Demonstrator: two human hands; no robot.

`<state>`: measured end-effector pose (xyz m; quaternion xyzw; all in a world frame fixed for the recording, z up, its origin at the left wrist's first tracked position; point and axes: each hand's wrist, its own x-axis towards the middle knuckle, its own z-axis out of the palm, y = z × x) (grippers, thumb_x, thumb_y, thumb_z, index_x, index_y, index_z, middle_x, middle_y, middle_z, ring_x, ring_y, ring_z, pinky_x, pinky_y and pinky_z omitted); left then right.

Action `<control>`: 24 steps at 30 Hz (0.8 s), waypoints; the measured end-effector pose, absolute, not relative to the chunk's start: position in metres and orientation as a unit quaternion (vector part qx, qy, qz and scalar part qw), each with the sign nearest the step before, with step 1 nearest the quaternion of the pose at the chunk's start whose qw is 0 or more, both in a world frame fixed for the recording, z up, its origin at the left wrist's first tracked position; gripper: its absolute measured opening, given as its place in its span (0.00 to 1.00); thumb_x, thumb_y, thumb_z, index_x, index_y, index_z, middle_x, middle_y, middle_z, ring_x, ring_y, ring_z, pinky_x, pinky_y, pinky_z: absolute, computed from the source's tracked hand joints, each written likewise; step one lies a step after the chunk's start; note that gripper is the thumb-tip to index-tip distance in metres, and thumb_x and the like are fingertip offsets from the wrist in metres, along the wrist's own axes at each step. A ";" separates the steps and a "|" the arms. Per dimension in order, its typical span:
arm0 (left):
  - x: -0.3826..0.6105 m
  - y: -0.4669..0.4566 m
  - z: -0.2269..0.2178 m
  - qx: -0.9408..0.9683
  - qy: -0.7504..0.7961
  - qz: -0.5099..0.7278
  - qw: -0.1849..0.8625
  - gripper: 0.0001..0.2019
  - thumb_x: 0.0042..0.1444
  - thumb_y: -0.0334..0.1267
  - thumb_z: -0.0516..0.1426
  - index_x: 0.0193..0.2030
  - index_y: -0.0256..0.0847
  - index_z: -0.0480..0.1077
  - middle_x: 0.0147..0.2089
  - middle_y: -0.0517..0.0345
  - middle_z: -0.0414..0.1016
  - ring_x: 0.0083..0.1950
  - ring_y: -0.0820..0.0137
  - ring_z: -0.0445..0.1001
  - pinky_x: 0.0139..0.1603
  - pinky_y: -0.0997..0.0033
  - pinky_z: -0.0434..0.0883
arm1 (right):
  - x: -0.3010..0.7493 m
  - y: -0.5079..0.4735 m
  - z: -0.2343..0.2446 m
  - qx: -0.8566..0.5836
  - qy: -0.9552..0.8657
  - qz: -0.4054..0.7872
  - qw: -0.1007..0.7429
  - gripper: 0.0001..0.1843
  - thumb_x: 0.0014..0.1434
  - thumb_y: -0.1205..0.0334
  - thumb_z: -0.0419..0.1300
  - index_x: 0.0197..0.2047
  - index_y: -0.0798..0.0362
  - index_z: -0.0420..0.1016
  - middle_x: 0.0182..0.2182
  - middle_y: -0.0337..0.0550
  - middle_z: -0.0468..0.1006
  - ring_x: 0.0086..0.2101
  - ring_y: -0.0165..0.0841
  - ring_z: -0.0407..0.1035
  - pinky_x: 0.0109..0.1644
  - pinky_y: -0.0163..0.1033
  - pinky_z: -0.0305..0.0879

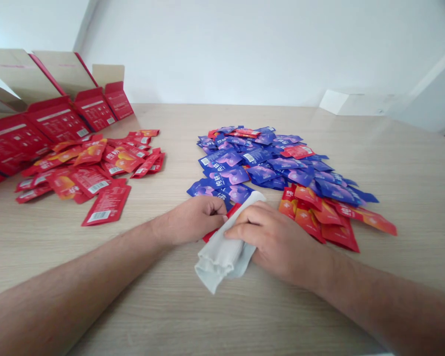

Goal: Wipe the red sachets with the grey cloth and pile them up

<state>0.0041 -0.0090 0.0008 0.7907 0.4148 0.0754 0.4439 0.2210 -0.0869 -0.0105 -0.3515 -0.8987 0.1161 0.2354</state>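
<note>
My right hand [278,237] is wrapped around a folded white cloth [222,247], whose loose lower end hangs towards me. Close on its left, my left hand [198,217] is closed, with its thumb and curled fingers at the edge of a red packet [233,210]. Most of that packet is hidden by the cloth and the fingers. Just beyond both hands spreads a heap of blue-purple packets [259,157], with a few red ones on top. Several red-orange packets [319,215] lie to the right of my right hand.
Another pile of red packets [92,168] lies on the wooden table [163,306] at the left. Behind it stand several open red cardboard boxes [55,118] with raised flaps. A white box-like object [356,103] is at the back right, near the white wall [244,49].
</note>
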 end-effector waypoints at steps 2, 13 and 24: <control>0.004 -0.009 0.000 0.788 0.421 0.073 0.443 0.07 0.60 0.40 0.55 0.33 0.42 0.68 0.24 0.67 0.66 0.24 0.75 0.63 0.24 0.75 0.59 | 0.222 -0.085 -0.011 -0.366 -0.890 0.112 0.246 0.14 0.66 0.71 0.62 0.53 0.50 0.80 0.44 0.45 0.78 0.48 0.40 0.68 0.55 0.48 0.67; 0.003 -0.009 0.000 0.794 0.418 0.073 0.435 0.06 0.60 0.39 0.55 0.33 0.42 0.68 0.25 0.67 0.67 0.25 0.75 0.64 0.25 0.76 0.60 | 0.222 -0.085 -0.012 -0.371 -0.887 0.118 0.249 0.16 0.65 0.74 0.62 0.53 0.51 0.80 0.46 0.45 0.78 0.49 0.40 0.67 0.56 0.48 0.66; 0.002 -0.008 -0.002 0.795 0.421 0.068 0.433 0.06 0.61 0.39 0.54 0.34 0.42 0.68 0.25 0.67 0.67 0.25 0.75 0.65 0.24 0.76 0.60 | 0.223 -0.082 -0.012 -0.377 -0.883 0.117 0.254 0.16 0.64 0.75 0.62 0.52 0.51 0.80 0.45 0.45 0.78 0.48 0.40 0.68 0.55 0.48 0.67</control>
